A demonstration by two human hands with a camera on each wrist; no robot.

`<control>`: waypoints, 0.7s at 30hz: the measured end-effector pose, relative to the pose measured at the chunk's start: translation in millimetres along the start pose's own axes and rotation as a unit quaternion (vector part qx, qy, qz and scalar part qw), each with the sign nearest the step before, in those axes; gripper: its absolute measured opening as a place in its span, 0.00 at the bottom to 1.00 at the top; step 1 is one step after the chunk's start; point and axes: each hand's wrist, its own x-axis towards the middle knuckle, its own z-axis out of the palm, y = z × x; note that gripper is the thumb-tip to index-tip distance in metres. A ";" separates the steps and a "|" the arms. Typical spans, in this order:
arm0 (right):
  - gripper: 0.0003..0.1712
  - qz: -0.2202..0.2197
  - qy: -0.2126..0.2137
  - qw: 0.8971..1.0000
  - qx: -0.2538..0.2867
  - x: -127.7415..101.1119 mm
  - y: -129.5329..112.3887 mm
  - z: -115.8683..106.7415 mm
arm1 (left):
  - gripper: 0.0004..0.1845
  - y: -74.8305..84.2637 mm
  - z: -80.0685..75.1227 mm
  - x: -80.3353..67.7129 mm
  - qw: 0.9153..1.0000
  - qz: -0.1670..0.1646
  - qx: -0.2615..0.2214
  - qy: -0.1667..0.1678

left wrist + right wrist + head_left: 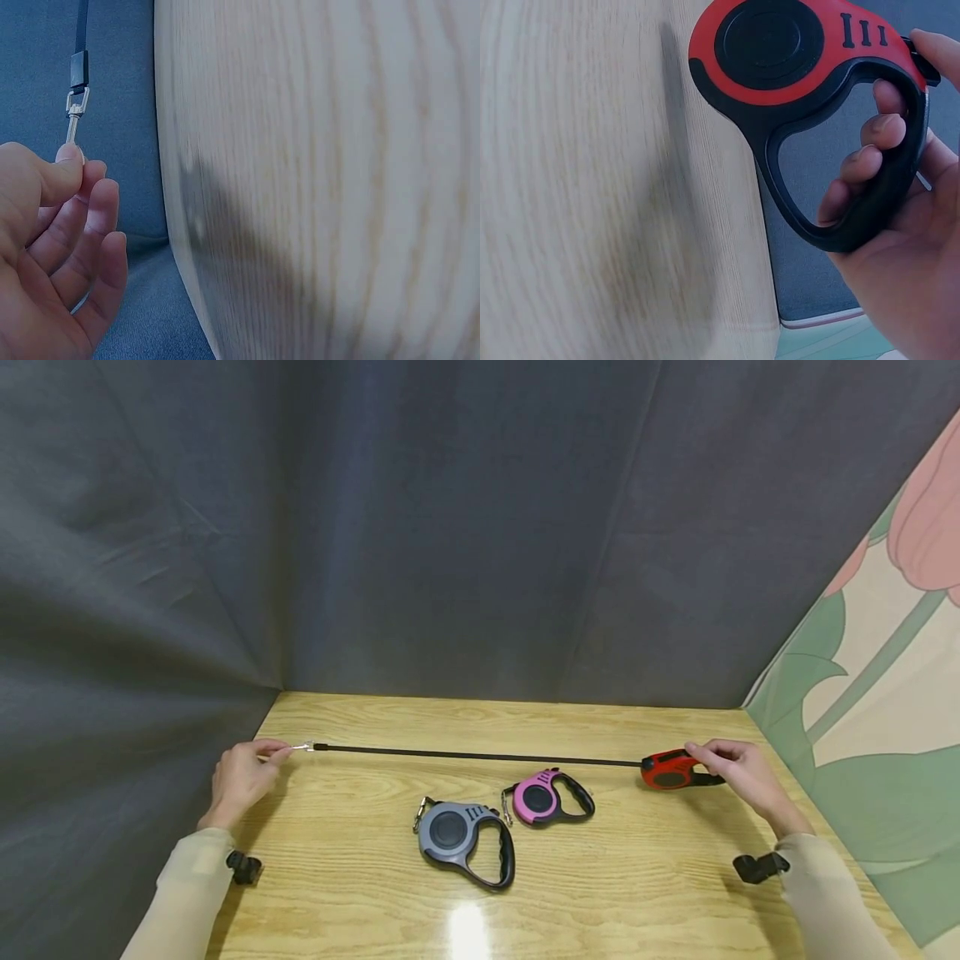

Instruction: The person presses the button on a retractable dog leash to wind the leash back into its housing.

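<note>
On the right side, my right hand grips the black handle of a red retractable dog leash, its fingers curled through the loop. The thumb touches the black button at the handle's top in the right wrist view. Out of the red case a black cord runs stretched straight to the left. Its metal clip is pinched between thumb and index finger of my left hand. Below the cord, a pink retractable leash and a larger grey retractable leash lie on the table, each with a metal clip.
The wooden table reaches back to a dark grey curtain, which also hangs along the left side. A floral-patterned panel borders the right edge. Each sleeve carries a small black wrist camera.
</note>
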 end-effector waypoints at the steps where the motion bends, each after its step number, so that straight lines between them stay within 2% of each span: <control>1: 0.25 0.002 -0.001 1.000 -0.001 -0.2 -1.7 0.2 | 0.18 -0.1 0.2 -0.2 1.000 0.001 -0.001 -0.003; 8: 0.24 0.000 -0.007 1.000 -0.013 0.0 -10.6 1.8 | 0.17 3.7 0.7 -0.8 1.000 0.006 -0.004 -0.010; 15: 0.24 -0.002 -0.009 1.000 -0.013 0.8 -13.9 4.1 | 0.14 12.3 -0.9 -1.5 1.000 0.028 -0.006 -0.003; 21: 0.24 -0.012 -0.010 1.000 -0.011 -0.1 -18.2 6.1 | 0.13 13.5 0.0 -1.7 1.000 0.028 -0.005 -0.004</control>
